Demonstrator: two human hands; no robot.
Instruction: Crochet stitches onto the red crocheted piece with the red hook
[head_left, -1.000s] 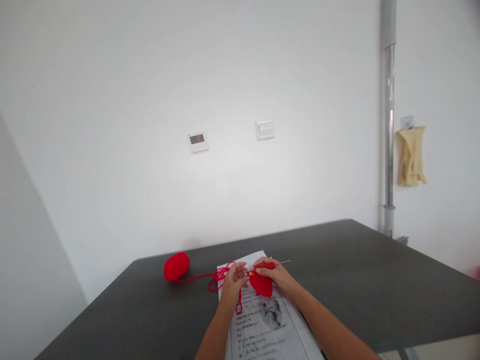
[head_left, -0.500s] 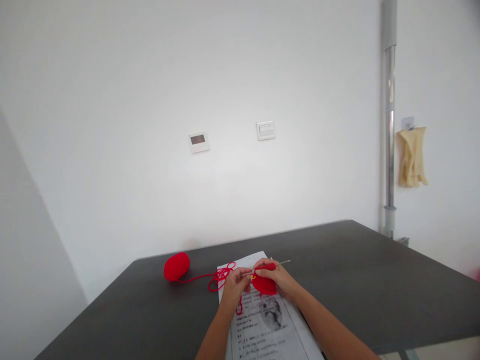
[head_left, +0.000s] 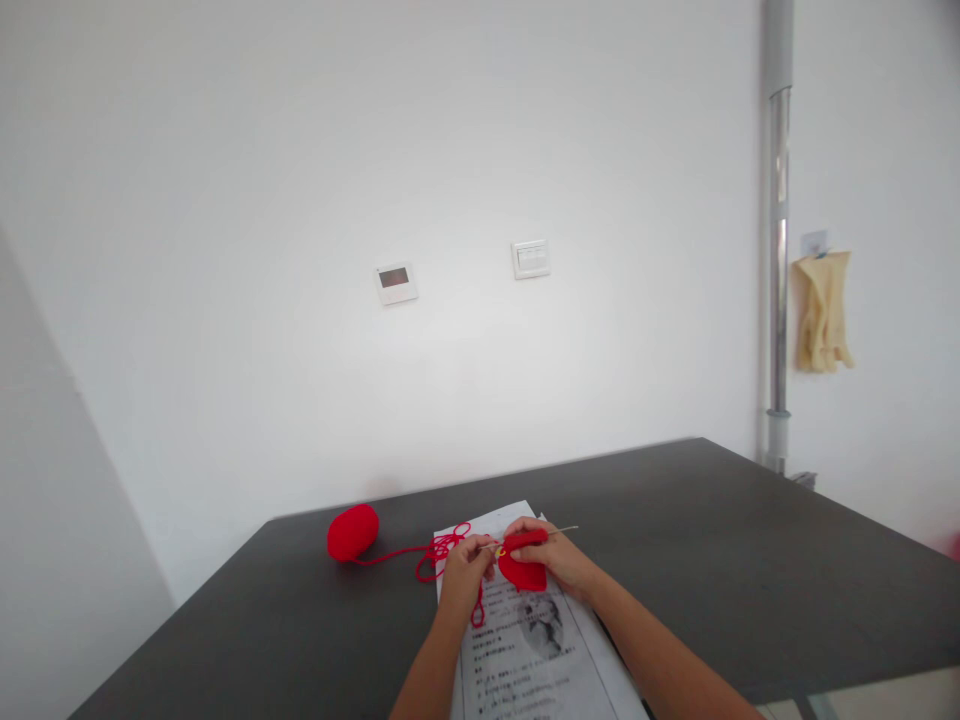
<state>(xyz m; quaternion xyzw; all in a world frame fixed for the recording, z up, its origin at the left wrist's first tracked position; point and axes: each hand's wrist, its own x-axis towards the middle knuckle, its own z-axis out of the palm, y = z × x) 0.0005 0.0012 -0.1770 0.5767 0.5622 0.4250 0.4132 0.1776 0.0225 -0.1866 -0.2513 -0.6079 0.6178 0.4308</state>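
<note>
A small piece of red knitting [head_left: 526, 573] hangs over a printed sheet, gripped by my right hand [head_left: 556, 556] with the thumb in front and the fingers behind. Through its top edge runs a thin knitting needle [head_left: 566, 529], whose one end sticks out to the right. My left hand [head_left: 466, 572] is closed in a pinch at the needle's left end, beside the knitting. A small yellow stitch marker [head_left: 502, 552] sits at the knitting's left edge. Red yarn [head_left: 478, 610] loops below my left hand. Whether a second needle is there, I cannot tell.
A red ball of yarn [head_left: 352, 532] lies on the dark table [head_left: 300, 620] at the left, its strand running to loose loops [head_left: 442, 548] on the printed paper [head_left: 517, 680]. Behind stands a white wall with a switch [head_left: 531, 259]. Pale gloves [head_left: 823, 312] hang beside a metal pole [head_left: 780, 300].
The knitting has shifted slightly left in my right hand, and that thumb has moved lower on it. The needle's right end has dipped a little. The yarn ball stays put.
</note>
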